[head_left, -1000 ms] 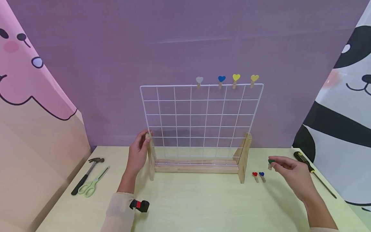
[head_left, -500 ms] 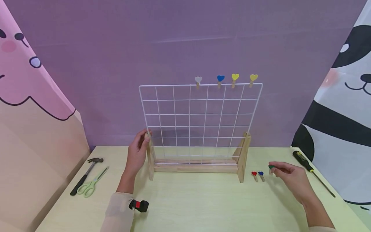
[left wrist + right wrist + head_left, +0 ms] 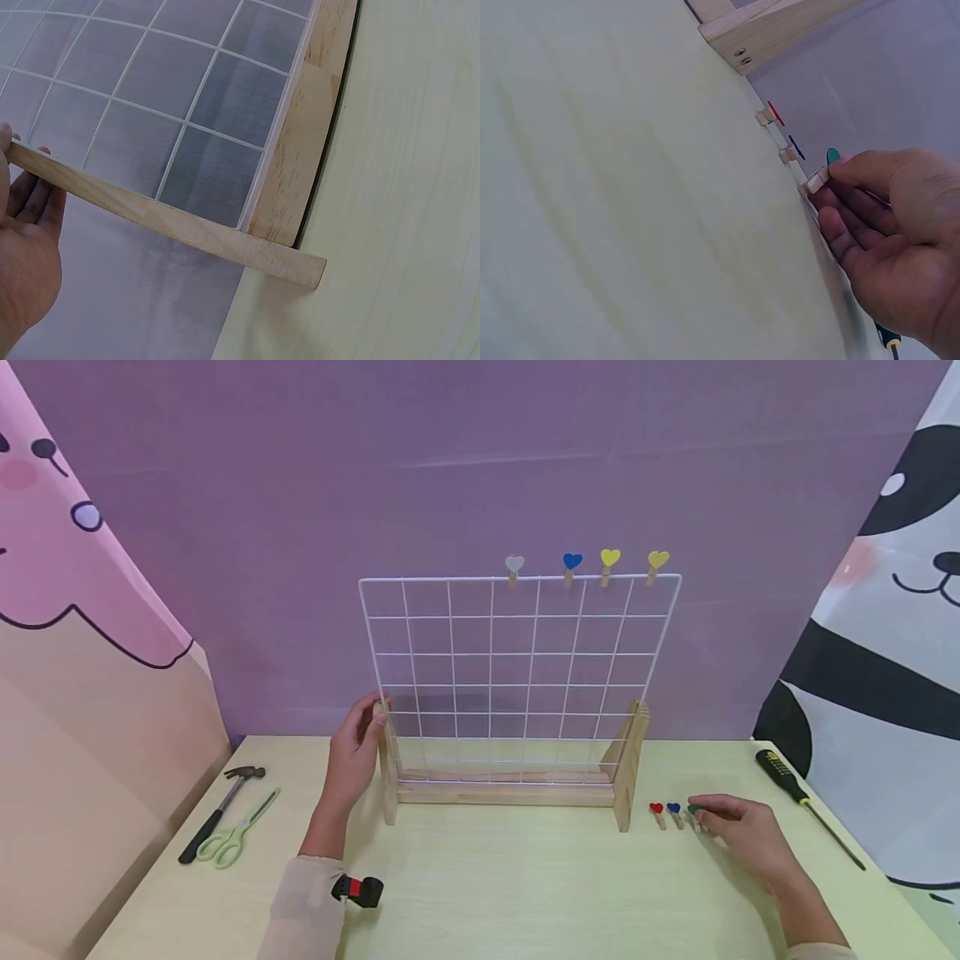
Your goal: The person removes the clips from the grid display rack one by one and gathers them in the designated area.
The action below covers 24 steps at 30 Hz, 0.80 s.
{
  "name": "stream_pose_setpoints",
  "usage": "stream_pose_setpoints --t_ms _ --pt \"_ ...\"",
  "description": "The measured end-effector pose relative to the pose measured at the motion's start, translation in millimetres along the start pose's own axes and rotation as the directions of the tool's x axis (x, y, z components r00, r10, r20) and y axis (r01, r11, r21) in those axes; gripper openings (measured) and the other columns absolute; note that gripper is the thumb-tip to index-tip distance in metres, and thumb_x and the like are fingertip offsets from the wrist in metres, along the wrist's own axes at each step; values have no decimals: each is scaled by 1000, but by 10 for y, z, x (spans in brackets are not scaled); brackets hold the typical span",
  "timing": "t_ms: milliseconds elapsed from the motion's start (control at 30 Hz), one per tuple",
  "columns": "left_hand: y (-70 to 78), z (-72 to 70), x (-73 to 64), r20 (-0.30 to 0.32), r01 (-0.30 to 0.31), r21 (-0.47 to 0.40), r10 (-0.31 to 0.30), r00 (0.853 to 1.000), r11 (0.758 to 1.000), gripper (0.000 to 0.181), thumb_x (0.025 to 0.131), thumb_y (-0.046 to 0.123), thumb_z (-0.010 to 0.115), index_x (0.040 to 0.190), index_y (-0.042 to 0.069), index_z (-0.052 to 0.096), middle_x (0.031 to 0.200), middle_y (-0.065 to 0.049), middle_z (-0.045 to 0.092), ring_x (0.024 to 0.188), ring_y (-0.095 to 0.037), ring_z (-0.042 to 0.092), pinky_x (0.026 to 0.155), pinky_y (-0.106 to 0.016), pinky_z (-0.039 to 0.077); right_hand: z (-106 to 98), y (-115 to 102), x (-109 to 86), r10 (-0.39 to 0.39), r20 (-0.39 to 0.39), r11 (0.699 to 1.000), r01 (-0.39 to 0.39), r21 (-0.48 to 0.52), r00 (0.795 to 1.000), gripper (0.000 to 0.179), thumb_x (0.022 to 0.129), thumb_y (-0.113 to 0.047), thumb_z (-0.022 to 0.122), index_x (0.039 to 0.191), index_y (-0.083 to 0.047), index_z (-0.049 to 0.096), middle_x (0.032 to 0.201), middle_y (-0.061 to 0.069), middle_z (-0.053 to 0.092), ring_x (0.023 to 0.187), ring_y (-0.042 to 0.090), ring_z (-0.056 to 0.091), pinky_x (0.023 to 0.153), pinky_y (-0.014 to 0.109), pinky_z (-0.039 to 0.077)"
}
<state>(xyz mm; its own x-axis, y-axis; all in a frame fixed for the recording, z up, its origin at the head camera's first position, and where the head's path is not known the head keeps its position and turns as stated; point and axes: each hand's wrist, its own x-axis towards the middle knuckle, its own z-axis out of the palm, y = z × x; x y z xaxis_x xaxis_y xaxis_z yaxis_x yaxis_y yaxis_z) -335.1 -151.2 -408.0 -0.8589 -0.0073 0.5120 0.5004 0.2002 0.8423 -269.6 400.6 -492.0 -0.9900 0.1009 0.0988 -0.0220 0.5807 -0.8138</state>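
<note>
My left hand (image 3: pixel 354 760) grips the top of the left wooden upright of a stand (image 3: pixel 506 793) that bears a white wire grid (image 3: pixel 492 653). In the left wrist view the thumb and fingers (image 3: pixel 51 214) lie on either side of that wooden bar (image 3: pixel 150 206). My right hand (image 3: pixel 750 839) pinches a small wooden clothespin (image 3: pixel 817 180) with a green heart, down close over the table right of the stand. Beside it lie a clothespin with a red heart (image 3: pixel 657 811) and one with a dark blue heart (image 3: pixel 675 811), in a row.
Along the grid's top wire sit several heart clothespins: white (image 3: pixel 513 565), blue (image 3: pixel 572 562) and yellow (image 3: pixel 611 559). A hammer (image 3: pixel 221 814) and green scissors (image 3: pixel 236 835) lie at the left of the table (image 3: pixel 510 885). A screwdriver (image 3: pixel 783 775) lies along its right edge.
My right hand has come down toward the table with the green heart clothespin, closer beside the red and blue ones. The left hand keeps its grip on the upright.
</note>
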Motion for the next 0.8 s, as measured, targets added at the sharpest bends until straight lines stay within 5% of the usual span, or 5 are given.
stream_pose_setpoints --t_ms 200,367,667,800 --pt "84 -10 -27 5 10 -14 -10 1000 1000 38 109 13 51 145 1 52 141 -23 62 132 -33 57 94 -6 44 18 24 18 -3 -5 999 3 39 1000 43 101 -20 69 134 6 63 102 -24 73 91 -3 68 77 18 57" --pt "50 -7 -23 11 11 -1 -11 1000 1000 40 110 14 50 148 1 50 143 -23 61 135 -33 56 96 -5 43 33 47 28 -35 -27 998 36 45 999 41 100 -14 69 133 9 63 102 -24 73 91 -10 66 76 16 57" --pt "-254 3 50 -15 -1 16 1 1000 1000 39 109 17 52 147 8 53 141 -18 63 122 -10 58 94 -7 45 94 21 20 -89 -114 991 76 -111 990 33 96 -11 72 127 2 71 110 15 78 86 -18 60 72 10 52" --pt "-273 1 58 -12 -13 4 13 1000 1000 39 109 17 51 148 9 53 143 -20 62 125 -10 58 97 -6 44 111 25 10 -102 -132 983 79 -166 986 31 96 -12 72 126 -1 72 114 18 77 85 -20 57 72 8 49"
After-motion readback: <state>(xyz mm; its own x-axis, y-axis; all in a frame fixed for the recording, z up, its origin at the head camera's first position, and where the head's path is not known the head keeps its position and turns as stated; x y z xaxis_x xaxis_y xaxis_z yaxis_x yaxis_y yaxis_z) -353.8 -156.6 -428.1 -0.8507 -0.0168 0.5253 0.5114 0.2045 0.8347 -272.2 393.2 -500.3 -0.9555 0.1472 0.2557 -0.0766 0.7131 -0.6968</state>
